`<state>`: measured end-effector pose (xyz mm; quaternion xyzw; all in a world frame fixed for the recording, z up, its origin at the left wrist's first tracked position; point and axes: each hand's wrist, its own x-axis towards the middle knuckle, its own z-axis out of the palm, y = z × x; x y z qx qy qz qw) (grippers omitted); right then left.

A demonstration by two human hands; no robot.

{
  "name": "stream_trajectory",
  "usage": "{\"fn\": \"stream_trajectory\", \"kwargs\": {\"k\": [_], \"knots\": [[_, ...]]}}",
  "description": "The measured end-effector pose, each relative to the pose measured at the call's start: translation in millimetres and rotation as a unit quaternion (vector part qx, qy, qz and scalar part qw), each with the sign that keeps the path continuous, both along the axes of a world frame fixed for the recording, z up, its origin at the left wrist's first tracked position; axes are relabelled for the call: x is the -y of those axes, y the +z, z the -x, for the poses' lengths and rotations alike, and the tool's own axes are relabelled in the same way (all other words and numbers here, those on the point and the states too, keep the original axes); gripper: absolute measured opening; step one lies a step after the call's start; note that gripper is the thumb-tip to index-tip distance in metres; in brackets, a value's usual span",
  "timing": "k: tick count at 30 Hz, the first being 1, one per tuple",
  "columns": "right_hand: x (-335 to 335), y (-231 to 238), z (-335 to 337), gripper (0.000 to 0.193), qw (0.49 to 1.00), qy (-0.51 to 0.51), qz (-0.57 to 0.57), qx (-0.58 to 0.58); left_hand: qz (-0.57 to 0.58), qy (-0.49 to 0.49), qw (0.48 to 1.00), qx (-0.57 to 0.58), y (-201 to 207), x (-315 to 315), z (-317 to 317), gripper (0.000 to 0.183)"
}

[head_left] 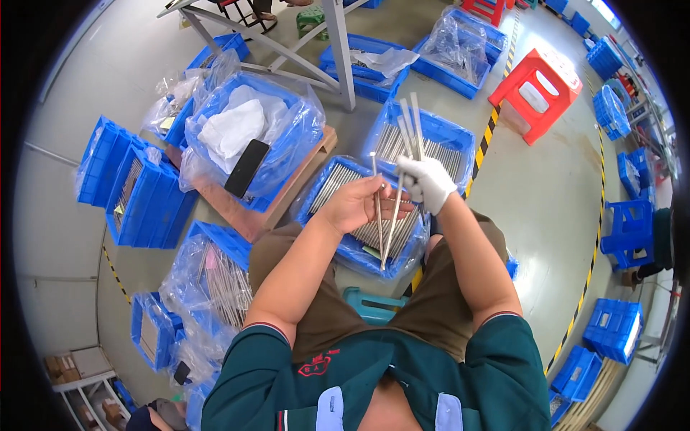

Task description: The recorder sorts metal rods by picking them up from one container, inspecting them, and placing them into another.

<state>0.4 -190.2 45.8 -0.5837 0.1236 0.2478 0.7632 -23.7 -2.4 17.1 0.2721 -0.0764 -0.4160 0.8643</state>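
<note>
My bare left hand point(346, 205) is closed at thumb and forefinger on a thin metal rod point(378, 215), its other fingers stretched out behind. My right hand point(429, 183), in a white glove, grips several metal rods point(410, 126) that stick up past the fingers. Another slanting rod point(392, 231) runs down between the hands; which hand supports it I cannot tell. Both hands are above a plastic-lined blue crate point(351, 255) with rows of similar rods. Just beyond it, a second blue crate point(463, 131) holds more rods.
A dark phone point(246, 168) rests on a bag-lined crate point(291, 133) on a wooden pallet point(237, 212) at left. More rods lie in a bagged crate point(224, 280) by my left leg. A red stool point(535, 90) stands far right, a table leg point(341, 61) ahead.
</note>
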Motion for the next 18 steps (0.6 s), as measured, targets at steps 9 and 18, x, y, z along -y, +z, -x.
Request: {"fn": "stream_trajectory", "kwargs": {"k": [9, 18], "knots": [[-18, -6, 13, 0.016, 0.997, 0.043, -0.014, 0.059, -0.017, -0.078, 0.996, 0.039, -3, 2, 9, 0.030], [-18, -9, 3, 0.015, 0.995, -0.005, -0.070, 0.069, 0.003, -0.048, 0.997, 0.053, 5, 4, 11, 0.029]]}}
